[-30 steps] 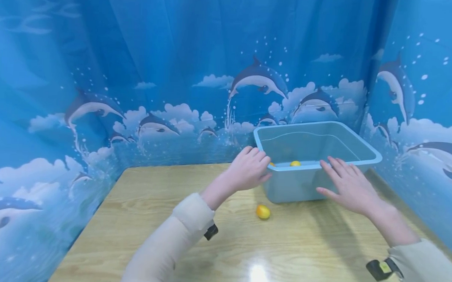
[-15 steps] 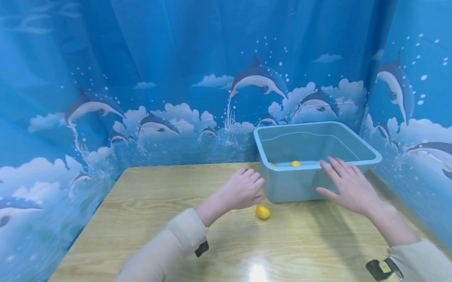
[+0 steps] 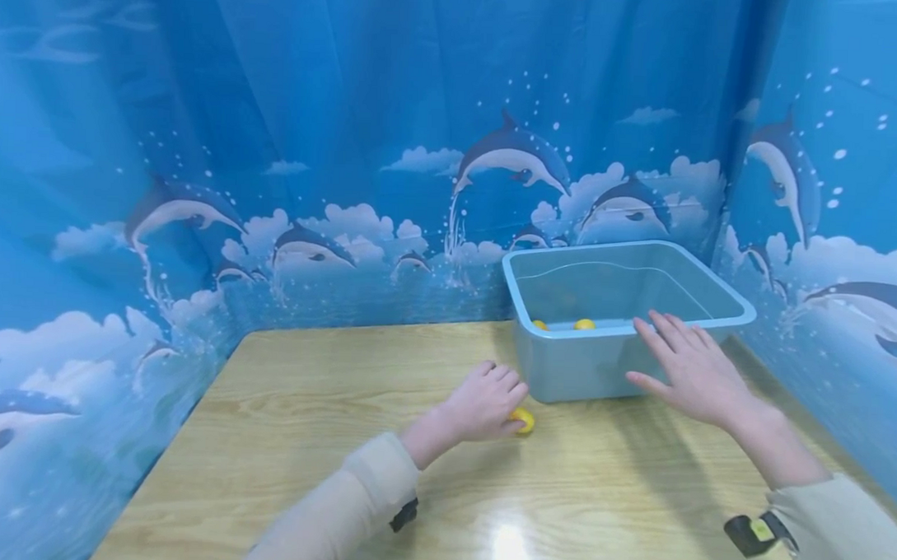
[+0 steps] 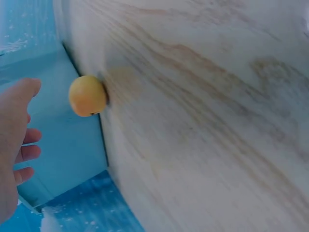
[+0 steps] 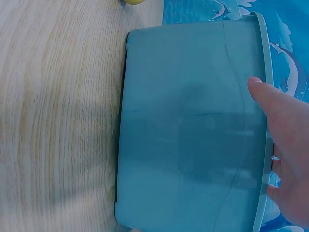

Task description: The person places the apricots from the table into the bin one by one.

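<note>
A small yellow-orange fruit (image 3: 526,420) lies on the table before the near left corner of a blue-grey plastic bin (image 3: 594,369). Over its left side comes my left hand (image 3: 483,403), hiding part of it in the head view. The left wrist view shows a gap between the fruit (image 4: 87,96) and my left hand (image 4: 12,140), the thumb spread from bent fingers. With fingers extended over the bin's front rim, my right hand (image 3: 693,369) rests there. In the right wrist view its thumb (image 5: 263,92) lies outside the bin's wall (image 5: 183,130).
Two yellow fruits, one near the left wall (image 3: 539,325) and another fruit (image 3: 584,324), lie inside the bin. The wooden table (image 3: 325,407) extends left and forward of it. A blue dolphin-print curtain (image 3: 364,145) borders the back and sides.
My left hand has come away from the bin's left rim, down and toward me, to the fruit on the table. My right hand and the bin have stayed put.
</note>
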Demonstrator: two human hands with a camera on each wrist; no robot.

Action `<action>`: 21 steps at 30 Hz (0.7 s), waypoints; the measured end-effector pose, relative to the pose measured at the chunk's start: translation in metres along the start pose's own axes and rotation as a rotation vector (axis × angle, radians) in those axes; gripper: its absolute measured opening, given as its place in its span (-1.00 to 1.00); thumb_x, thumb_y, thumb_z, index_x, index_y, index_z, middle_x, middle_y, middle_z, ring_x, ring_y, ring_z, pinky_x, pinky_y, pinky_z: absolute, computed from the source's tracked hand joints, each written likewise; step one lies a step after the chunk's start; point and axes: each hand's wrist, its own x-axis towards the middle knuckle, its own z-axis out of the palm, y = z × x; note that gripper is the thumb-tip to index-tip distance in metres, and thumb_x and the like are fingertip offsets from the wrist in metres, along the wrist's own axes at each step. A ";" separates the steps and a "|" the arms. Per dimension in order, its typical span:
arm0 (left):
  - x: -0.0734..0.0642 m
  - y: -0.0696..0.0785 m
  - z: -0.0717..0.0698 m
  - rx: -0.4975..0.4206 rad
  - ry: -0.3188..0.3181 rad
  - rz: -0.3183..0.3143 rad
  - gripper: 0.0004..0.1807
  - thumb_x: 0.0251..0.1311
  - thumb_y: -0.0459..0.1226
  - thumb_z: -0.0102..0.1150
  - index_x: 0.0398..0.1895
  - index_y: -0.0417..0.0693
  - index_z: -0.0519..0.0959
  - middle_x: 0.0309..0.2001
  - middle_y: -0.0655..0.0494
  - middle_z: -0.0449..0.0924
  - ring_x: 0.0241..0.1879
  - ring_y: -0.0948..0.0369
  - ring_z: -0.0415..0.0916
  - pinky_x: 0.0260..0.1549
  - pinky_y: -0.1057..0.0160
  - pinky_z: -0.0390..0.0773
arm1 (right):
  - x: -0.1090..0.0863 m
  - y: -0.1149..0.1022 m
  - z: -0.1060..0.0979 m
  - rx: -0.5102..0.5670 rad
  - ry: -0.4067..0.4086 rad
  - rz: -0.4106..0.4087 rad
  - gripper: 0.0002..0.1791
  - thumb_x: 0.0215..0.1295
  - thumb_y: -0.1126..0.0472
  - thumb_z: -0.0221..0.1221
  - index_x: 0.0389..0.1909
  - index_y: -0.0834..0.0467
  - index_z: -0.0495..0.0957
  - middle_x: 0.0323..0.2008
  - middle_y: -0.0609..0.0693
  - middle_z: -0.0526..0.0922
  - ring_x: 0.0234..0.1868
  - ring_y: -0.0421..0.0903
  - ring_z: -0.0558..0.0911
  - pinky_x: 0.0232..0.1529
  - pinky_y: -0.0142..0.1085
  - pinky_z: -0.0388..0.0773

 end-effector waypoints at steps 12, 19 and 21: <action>-0.004 0.008 0.025 -0.029 -0.109 -0.056 -0.51 0.14 0.24 -0.07 -0.15 0.08 0.45 -0.31 0.22 0.43 -0.27 0.25 0.39 -0.23 0.25 0.37 | 0.000 0.000 0.001 0.008 -0.003 0.004 -0.12 0.23 -0.18 0.09 0.37 0.28 0.05 0.30 0.38 0.11 0.28 0.34 0.10 0.20 0.20 -0.02; -0.003 0.011 0.032 -0.061 -0.191 -0.074 -0.49 0.13 0.27 -0.07 -0.14 0.10 0.44 -0.29 0.24 0.42 -0.24 0.26 0.36 -0.19 0.25 0.34 | 0.001 0.000 0.001 0.008 0.001 0.006 -0.12 0.24 -0.18 0.09 0.38 0.28 0.03 0.30 0.38 0.11 0.29 0.34 0.09 0.21 0.19 -0.03; -0.002 0.012 0.033 -0.067 -0.216 -0.080 -0.48 0.13 0.27 -0.07 -0.13 0.10 0.44 -0.27 0.24 0.42 -0.22 0.26 0.36 -0.19 0.26 0.33 | 0.000 0.000 0.001 0.006 0.004 0.006 -0.12 0.23 -0.17 0.10 0.38 0.28 0.04 0.30 0.39 0.11 0.29 0.34 0.09 0.21 0.19 -0.03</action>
